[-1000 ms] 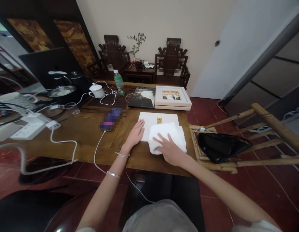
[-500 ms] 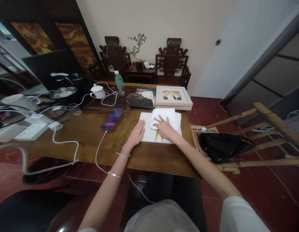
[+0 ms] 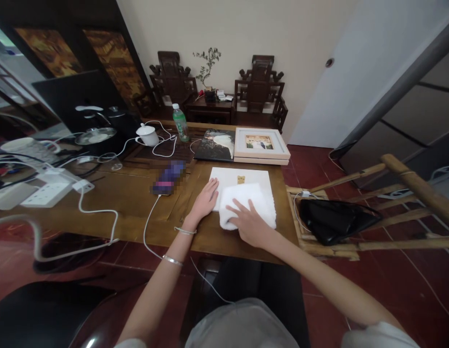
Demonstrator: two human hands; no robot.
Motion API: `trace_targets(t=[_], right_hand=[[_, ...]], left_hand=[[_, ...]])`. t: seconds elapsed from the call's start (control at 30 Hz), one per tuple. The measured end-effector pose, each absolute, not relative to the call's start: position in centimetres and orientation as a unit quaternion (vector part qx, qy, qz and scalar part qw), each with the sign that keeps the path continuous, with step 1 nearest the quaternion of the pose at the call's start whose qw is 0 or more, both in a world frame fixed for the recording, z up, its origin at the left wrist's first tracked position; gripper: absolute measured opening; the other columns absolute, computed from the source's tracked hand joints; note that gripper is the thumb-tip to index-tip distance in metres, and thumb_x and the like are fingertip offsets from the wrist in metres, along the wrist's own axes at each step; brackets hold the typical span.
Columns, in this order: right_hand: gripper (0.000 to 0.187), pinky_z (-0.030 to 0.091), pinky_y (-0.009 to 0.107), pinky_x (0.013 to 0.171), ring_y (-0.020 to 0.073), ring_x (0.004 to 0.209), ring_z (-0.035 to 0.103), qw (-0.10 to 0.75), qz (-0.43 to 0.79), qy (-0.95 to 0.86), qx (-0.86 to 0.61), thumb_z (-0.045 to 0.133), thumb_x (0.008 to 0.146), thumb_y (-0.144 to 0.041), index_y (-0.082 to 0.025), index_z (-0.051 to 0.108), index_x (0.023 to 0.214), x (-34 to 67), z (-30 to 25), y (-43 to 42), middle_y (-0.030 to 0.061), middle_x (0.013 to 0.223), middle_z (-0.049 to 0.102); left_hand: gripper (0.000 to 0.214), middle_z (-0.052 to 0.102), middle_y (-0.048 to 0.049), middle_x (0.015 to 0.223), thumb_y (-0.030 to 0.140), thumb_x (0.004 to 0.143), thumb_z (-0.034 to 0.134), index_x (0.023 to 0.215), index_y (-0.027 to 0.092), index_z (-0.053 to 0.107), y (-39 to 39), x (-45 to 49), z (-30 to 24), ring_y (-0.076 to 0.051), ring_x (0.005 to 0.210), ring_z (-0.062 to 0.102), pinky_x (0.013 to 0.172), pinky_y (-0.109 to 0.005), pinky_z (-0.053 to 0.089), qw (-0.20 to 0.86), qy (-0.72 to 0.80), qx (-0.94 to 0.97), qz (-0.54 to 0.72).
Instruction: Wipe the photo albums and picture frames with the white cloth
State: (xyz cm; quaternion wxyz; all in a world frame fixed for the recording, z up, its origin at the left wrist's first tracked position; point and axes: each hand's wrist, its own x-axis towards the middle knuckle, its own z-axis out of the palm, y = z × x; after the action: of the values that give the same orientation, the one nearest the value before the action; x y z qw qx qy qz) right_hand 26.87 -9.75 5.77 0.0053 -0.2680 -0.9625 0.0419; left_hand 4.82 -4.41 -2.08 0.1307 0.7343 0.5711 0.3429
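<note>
A flat white panel [image 3: 224,175] with a small gold patch near its far edge lies on the wooden table. On its near part rests a folded white towel [image 3: 264,195], which overhangs the panel's front edge. My right hand [image 3: 251,224] presses on the towel from above, fingers spread. My left hand [image 3: 206,198] lies flat at the panel's left edge, fingers stretched out and touching it. The towel covers the panel's near right area.
Behind the panel are a framed picture [image 3: 282,147] and a dark photo board [image 3: 213,152]. A phone [image 3: 168,178] on a cable, a green bottle [image 3: 180,124], a lidded cup [image 3: 147,135] and a power strip [image 3: 48,193] are to the left. A bamboo chair [image 3: 409,166] with a black bag stands right.
My right hand and the towel have moved toward me across the panel. The gold patch near the far edge is now uncovered, and the gold strips at the front are covered. My left hand stays put.
</note>
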Motion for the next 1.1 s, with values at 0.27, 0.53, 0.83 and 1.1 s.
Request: trace_targets(t=[0.27, 0.53, 0.83, 1.1], right_hand=[[0.053, 0.024, 0.062, 0.104, 0.0285, 0.139, 0.023, 0.035, 0.036, -0.941, -0.335, 0.04, 0.073, 0.002, -0.017, 0.059, 0.118, 24.9, 5.9, -1.5, 0.0113, 0.142, 0.046], [0.047, 0.021, 0.072, 0.1, 0.038, 0.138, 0.021, 0.022, -0.034, -0.922, -0.386, 0.043, 0.08, -0.002, -0.017, 0.057, 0.123, 22.5, 5.0, -0.2, 0.0161, 0.145, 0.04], [0.039, 0.016, 0.07, 0.105, 0.0372, 0.139, 0.021, 0.031, 0.001, -0.959, -0.281, 0.041, 0.081, -0.004, -0.015, 0.064, 0.11, 25.3, 4.9, -8.9, 0.0138, 0.145, 0.041], [0.049, 0.019, 0.057, 0.11, 0.0251, 0.138, 0.028, 0.034, 0.078, -0.954, -0.287, 0.042, 0.074, 0.0, -0.02, 0.063, 0.113, 25.8, 6.4, -7.9, 0.0069, 0.141, 0.048]], left_hand=[[0.049, 0.04, -0.014, 0.146, 0.031, 0.094, 0.033, 0.136, 0.009, 0.045, -4.3, 4.7, -2.3, -0.023, 0.139, 0.029, 0.115, -0.045, 0.024, 0.125, 0.565, 0.741, 0.34], [0.047, 0.04, -0.0111, 0.146, 0.028, 0.095, 0.028, 0.137, 0.013, 0.045, -4.3, 4.6, -2.3, -0.021, 0.14, 0.029, 0.116, -0.044, 0.024, 0.128, 0.559, 0.742, 0.347], [0.047, 0.041, -0.0111, 0.146, 0.024, 0.094, 0.028, 0.136, 0.012, 0.045, -4.4, 4.7, -2.3, -0.022, 0.139, 0.029, 0.116, -0.045, 0.025, 0.125, 0.563, 0.739, 0.348], [0.047, 0.042, -0.0094, 0.145, 0.023, 0.093, 0.03, 0.137, 0.015, 0.045, -4.3, 4.7, -2.3, -0.021, 0.139, 0.03, 0.116, -0.045, 0.025, 0.126, 0.561, 0.739, 0.352]])
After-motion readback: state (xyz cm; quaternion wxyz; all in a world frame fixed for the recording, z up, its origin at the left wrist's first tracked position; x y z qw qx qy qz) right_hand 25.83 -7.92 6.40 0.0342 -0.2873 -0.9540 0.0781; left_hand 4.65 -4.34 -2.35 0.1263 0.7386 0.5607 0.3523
